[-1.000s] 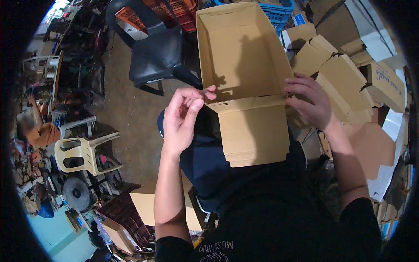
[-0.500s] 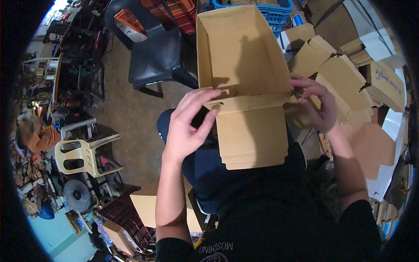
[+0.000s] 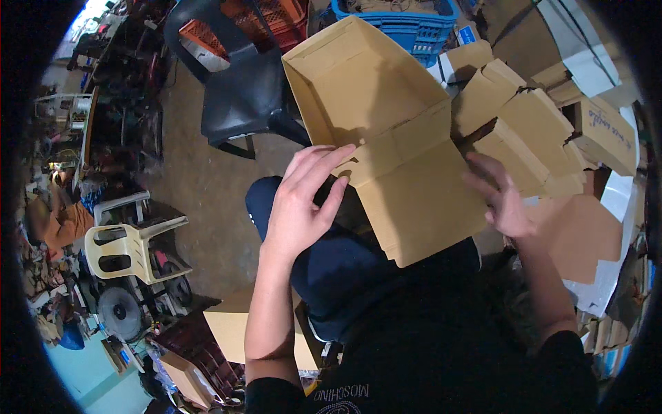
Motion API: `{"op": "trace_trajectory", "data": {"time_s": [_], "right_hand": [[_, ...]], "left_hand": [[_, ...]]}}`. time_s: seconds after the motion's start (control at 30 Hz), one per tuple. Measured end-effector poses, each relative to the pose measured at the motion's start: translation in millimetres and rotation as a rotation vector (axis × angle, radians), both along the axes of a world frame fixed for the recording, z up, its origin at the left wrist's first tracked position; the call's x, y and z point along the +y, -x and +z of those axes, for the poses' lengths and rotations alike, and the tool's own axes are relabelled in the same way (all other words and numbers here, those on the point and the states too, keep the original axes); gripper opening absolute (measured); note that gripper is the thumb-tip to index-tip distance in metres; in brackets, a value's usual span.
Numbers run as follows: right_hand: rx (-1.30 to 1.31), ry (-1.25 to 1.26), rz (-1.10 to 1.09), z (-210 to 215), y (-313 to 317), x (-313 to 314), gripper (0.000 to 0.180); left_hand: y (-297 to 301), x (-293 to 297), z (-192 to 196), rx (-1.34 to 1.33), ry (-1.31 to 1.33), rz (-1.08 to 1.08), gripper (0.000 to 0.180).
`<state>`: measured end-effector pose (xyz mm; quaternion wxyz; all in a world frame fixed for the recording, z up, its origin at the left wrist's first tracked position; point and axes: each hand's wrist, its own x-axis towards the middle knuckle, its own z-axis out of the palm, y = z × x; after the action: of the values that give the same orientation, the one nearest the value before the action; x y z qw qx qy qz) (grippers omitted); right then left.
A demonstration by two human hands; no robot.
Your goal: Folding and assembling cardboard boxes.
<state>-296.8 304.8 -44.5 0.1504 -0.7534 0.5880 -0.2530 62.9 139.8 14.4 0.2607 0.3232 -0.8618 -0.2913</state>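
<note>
An open brown cardboard box (image 3: 352, 90) lies tilted in front of me, its hinged lid (image 3: 420, 200) folded out toward my lap. My left hand (image 3: 298, 203) pinches the box's left edge near the fold, its fingers over the side and its thumb below a small tab. On the other side, my right hand (image 3: 507, 203) is off the cardboard, just right of the lid. Its fingers are apart, bent a little and slightly blurred, with nothing seen in them. A shadow falls across the box's inside and the lid.
Flattened and part-folded cardboard boxes (image 3: 524, 124) are piled at the right. Behind the box stand a blue plastic crate (image 3: 414, 34) and a black chair (image 3: 248, 90). A cream plastic chair (image 3: 131, 252) and a round fan-like disc (image 3: 121, 312) stand at the left.
The box has turned, its far end swinging left and its lid swinging right. My right hand has come off the box's right side and moved down beside the lid.
</note>
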Motion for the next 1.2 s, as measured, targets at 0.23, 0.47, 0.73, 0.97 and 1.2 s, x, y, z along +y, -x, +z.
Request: {"op": "trace_trajectory", "data": {"time_s": [0.23, 0.47, 0.73, 0.97, 1.2], "right_hand": [[-0.118, 0.054, 0.100, 7.3, -14.2, -17.3, 0.041], [-0.475, 0.115, -0.380, -13.0, -43.2, 5.2, 0.063], [-1.178, -0.293, -0.544, -16.6, -79.9, 14.3, 0.080], [-1.479, -0.527, -0.353, 21.0, -80.0, -15.6, 0.081], [-1.517, -0.787, -0.520, 12.2, -34.2, -35.8, 0.073]], "left_hand": [[-6.7, 4.6, 10.7, -0.005, -0.057, -0.165, 0.078], [17.3, 42.0, 39.9, -0.182, 0.037, -0.129, 0.059], [51.5, 80.8, 27.4, -0.131, 0.097, 0.015, 0.010], [96.3, 106.3, 27.0, -0.219, 0.021, -0.114, 0.069], [133.3, 123.7, 8.9, -0.319, 0.123, -0.070, 0.083]]}}
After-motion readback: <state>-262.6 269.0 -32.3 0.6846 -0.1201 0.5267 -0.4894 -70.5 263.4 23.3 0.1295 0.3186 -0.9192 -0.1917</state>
